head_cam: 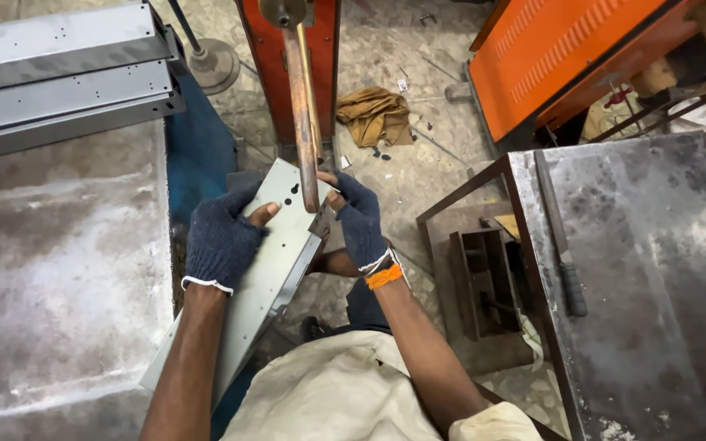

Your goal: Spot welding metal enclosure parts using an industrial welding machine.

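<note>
Two hands [288, 233] hold channel [267, 278] lengthwise, pointing away.

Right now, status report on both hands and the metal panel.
Left hand and right hand both grip the grey metal panel. Panel tilted under copper welder arm. Nothing obstructing.

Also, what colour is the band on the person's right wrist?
The band is orange, seen best in the head view, just below the dark glove on the right hand.

Single head view, looking steeply down, close over hands [288, 233] and floor.
</note>
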